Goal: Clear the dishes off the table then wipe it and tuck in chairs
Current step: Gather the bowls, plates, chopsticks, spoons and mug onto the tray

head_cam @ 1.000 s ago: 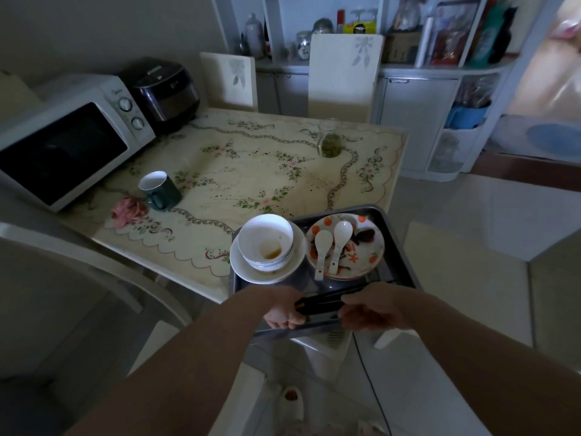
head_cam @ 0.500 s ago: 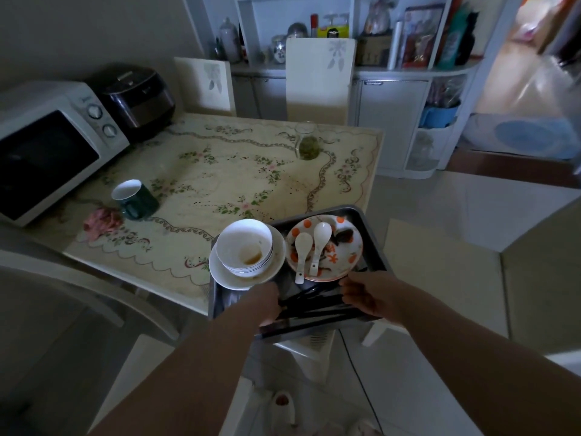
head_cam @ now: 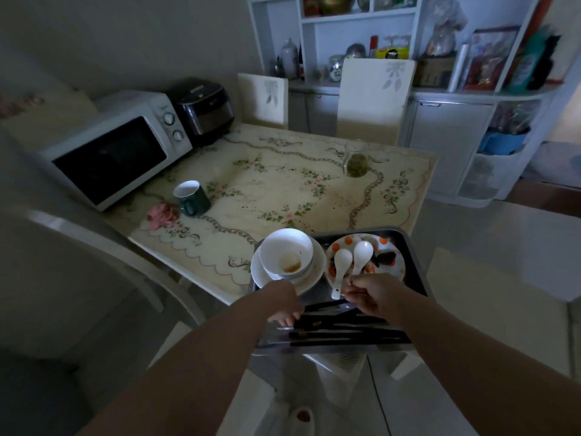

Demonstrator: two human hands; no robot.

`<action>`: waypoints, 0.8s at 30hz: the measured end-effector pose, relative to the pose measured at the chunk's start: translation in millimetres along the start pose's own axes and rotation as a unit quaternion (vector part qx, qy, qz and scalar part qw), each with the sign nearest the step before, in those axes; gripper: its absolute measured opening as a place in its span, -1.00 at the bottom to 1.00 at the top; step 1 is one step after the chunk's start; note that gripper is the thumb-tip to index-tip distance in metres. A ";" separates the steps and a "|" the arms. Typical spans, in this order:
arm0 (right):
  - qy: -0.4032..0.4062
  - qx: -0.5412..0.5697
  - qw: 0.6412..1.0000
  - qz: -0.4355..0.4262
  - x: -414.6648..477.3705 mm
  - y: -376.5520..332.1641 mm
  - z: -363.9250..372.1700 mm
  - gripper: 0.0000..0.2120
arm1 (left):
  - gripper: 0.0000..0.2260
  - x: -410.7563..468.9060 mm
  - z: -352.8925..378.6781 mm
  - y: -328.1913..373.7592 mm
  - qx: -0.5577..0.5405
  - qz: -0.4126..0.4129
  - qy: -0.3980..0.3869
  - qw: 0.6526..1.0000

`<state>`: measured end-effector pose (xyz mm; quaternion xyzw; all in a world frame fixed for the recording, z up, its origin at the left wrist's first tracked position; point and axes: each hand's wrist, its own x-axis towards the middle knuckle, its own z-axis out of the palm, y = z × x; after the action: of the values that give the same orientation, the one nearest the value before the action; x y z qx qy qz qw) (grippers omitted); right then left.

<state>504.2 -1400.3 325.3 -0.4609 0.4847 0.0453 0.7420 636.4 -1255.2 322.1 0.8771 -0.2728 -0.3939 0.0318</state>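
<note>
A dark metal tray (head_cam: 419,269) rests on the near right corner of the floral-topped table (head_cam: 283,184). It holds stacked white bowls (head_cam: 286,256) on a white plate, an orange-dotted plate (head_cam: 393,269) with two white spoons (head_cam: 363,251), and several black chopsticks (head_cam: 345,333) lying across its near end. My left hand (head_cam: 284,305) curls around the left ends of the chopsticks. My right hand (head_cam: 374,295) hovers over the tray, fingers pinched at a spoon handle. A green mug (head_cam: 190,198), a pink cloth (head_cam: 162,214) and a glass jar (head_cam: 355,158) stand on the table.
A microwave (head_cam: 116,149) and a rice cooker (head_cam: 204,108) occupy the table's left side. Two white chairs (head_cam: 374,96) stand at the far edge, another chair (head_cam: 94,247) at the near left. Shelves and cabinets (head_cam: 449,130) line the back wall; tiled floor lies to the right.
The bundle of chopsticks I held in both hands now lies spread on the tray. My right hand let go and moved forward to the spoons. The view shifted left.
</note>
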 end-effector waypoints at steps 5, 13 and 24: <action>-0.002 0.004 1.000 -0.008 4.9 -30.4 36.8 -0.87 | -0.80 -9.2 -31.1 -35.0 -0.053 -0.047 0.032 0.997; -0.003 -0.071 0.991 -0.112 21.4 -73.7 98.7 -0.84 | -0.82 8.6 -92.3 -85.4 -0.193 -0.072 0.147 0.968; 0.005 -0.107 0.991 -0.082 90.6 -138.2 204.3 -0.79 | -0.79 103.6 -176.9 -163.9 -0.361 -0.098 0.196 0.907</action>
<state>761.3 -1364.8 366.3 -0.5764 0.4412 0.0335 0.6870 892.1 -1196.4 329.7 0.8876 -0.0127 -0.2871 0.3601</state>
